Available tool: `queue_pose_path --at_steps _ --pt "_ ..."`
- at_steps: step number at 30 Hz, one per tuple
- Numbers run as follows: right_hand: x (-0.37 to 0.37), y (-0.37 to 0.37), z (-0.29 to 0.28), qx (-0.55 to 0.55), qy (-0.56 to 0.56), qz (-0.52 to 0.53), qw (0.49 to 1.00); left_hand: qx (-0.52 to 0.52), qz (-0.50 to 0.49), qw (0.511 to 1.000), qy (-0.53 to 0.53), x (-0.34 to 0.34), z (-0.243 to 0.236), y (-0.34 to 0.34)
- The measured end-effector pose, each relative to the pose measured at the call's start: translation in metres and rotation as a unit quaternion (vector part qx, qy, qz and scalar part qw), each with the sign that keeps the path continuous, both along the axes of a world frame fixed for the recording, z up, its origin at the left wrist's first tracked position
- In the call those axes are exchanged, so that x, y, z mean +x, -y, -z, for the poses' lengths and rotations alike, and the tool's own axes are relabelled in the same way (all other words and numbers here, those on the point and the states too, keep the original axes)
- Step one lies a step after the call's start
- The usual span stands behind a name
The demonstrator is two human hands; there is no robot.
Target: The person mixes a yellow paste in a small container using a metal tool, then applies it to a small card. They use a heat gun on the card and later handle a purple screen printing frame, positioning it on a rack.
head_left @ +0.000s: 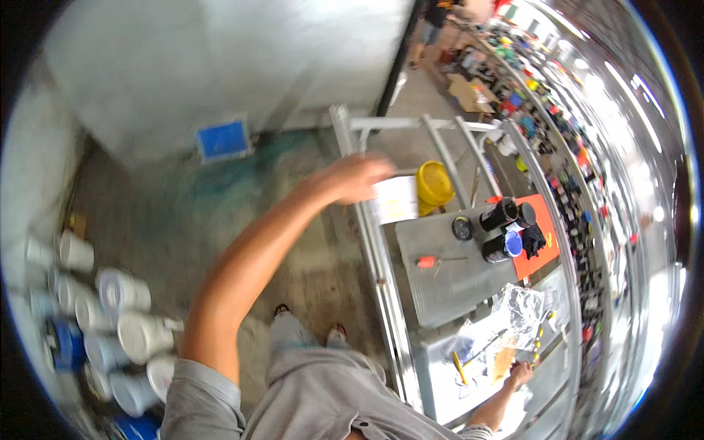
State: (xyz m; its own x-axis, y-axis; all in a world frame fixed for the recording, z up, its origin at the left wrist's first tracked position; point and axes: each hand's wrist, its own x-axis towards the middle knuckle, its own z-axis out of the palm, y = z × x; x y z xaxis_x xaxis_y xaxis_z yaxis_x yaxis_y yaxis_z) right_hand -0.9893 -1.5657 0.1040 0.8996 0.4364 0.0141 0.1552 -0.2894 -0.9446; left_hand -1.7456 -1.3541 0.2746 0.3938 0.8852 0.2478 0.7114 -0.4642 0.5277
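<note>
My left arm reaches out past the edge of a metal-framed table. My left hand (363,178) is smeared by motion beside a white sheet (397,199), and I cannot tell whether it touches the sheet. Low on the right, my right hand (519,374) is curled over the table next to a brown flat piece (503,361); whatever its fingers hold is too small to make out. Near it lie crumpled clear plastic (522,312) and a yellow-handled tool (460,368). A screwdriver-like tool with a red handle (426,262) rests on the grey mat (440,293).
Dark jars (499,214) and an open jar of blue-violet stuff (512,243) stand by an orange sheet (546,216). Behind the white sheet is a yellow bucket (435,184). Several white buckets (143,336) crowd the left floor. A person (433,29) stands far off.
</note>
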Motion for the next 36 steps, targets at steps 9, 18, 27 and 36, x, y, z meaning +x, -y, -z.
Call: queue_pose_path --at_steps 9,18,27,36 --pt "-0.071 0.184 -0.021 -0.039 0.005 0.286 0.957 -0.484 -0.555 0.455 0.500 -0.234 0.339 0.242" --pt "-0.261 0.183 -0.167 0.119 0.070 0.390 0.910 -0.607 -0.559 0.520 0.220 -0.348 0.401 0.194" --pt "-0.256 0.100 -0.176 -0.021 0.135 0.464 0.876 -0.334 -0.320 0.846 0.265 -0.331 0.344 -0.147" --pt "-0.302 0.010 -0.068 -0.170 0.023 0.633 0.755 -0.351 -0.168 0.920 0.041 -0.335 0.374 -0.180"
